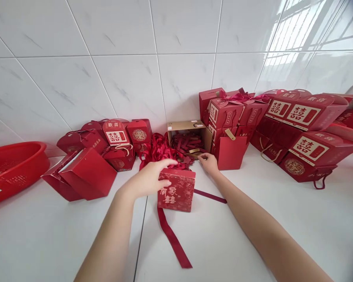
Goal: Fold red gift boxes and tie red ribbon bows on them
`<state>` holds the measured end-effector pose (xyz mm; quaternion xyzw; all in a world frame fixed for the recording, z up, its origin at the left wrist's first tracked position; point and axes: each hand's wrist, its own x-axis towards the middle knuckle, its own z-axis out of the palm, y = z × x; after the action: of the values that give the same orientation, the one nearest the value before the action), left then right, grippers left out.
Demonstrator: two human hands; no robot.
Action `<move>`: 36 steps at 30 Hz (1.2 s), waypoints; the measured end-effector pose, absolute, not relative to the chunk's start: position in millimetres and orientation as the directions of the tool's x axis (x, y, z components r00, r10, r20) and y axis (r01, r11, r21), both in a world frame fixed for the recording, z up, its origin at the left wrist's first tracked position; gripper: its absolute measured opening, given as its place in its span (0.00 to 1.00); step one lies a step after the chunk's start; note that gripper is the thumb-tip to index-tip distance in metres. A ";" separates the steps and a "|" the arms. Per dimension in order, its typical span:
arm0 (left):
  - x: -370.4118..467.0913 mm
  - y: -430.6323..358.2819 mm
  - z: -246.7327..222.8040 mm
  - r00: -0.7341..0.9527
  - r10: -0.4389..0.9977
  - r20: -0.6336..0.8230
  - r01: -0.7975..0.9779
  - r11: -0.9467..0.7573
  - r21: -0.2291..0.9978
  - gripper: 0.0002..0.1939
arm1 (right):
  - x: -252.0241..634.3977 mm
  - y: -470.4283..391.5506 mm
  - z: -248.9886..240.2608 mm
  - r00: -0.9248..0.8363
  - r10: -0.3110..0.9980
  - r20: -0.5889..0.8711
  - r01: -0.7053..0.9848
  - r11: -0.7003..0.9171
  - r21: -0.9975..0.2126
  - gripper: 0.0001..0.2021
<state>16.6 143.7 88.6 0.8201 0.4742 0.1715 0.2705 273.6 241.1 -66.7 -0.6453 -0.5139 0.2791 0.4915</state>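
Red box [176, 192] is the one we've got in our left hand [151, 178], near the middle of the white tabletop [238, 243], thumb over the printed front and fingers up by the top edge. Nearest us, a flat dark red ribbon [173, 239] trails from its lower left corner, and a narrower strip [210, 196] sticks out on the right. Our right hand [208, 161] is a bit further back, fingers bent at the front of an open cardboard carton [206, 139]; we can't tell if they're pinching anything. Off to the left there are two tilted plain red boxes [90, 174] beside a red plastic basket [17, 168]. Just behind our box is a shiny ribbon heap [159, 150], then the carton with dark red strips [188, 144] inside. Small boxes [116, 135] sit left of the heap, bow-topped boxes [226, 111] right of the carton, and more labelled boxes [306, 113] further right, all in front of white wall tiles [120, 82]
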 end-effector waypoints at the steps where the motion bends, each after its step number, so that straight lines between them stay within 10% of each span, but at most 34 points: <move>1: 20.3 143.9 84.9 0.509 0.861 0.006 0.705 -0.421 0.571 0.27 | 273.1 240.6 -61.2 0.309 0.937 0.162 0.351 0.046 -0.935 0.13; 6: 23.2 126.4 97.1 0.401 0.887 0.227 0.727 -0.459 0.511 0.30 | 266.1 222.1 -5.8 0.281 0.881 0.380 0.146 0.352 -0.925 0.11; 10: 30.7 111.7 108.6 0.339 0.911 0.236 0.560 -0.397 0.728 0.22 | 256.0 174.8 46.0 0.295 0.760 0.580 0.031 0.599 -0.800 0.11; 15: 53.2 107.3 100.5 0.461 0.871 0.168 0.043 -0.212 0.976 0.24 | 241.2 107.5 78.2 0.146 0.560 0.816 -0.128 0.828 -0.546 0.02; 19: 58.2 105.3 100.3 0.170 0.928 0.331 -0.342 -0.259 0.903 0.14 | 243.9 83.9 85.6 -0.310 0.452 0.836 -0.034 0.874 -0.485 0.09; 22: 53.3 98.8 104.3 0.087 0.895 0.437 -0.222 -0.410 0.885 0.14 | 248.6 79.8 90.0 -0.511 0.383 0.770 0.151 0.922 -0.358 0.10; 25: 52.2 89.4 104.5 0.225 0.826 0.518 0.067 -0.543 0.837 0.15 | 247.4 76.5 93.6 -0.283 0.460 0.842 0.270 0.880 -0.390 0.09; 32: 66.3 77.2 97.2 0.541 0.514 0.665 0.379 -0.856 0.352 0.12 | 240.0 74.1 93.7 -0.190 0.419 0.888 0.201 0.902 -0.382 0.14; 36: 63.1 73.0 102.8 0.574 0.461 0.677 0.388 -0.881 0.270 0.11 | 246.5 77.1 93.4 -0.199 0.292 0.935 0.090 0.956 -0.280 0.17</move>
<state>63.1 73.0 102.8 0.8860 0.2395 0.3945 0.0459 246.5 77.1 93.4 -0.1242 -0.7699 0.0814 0.6207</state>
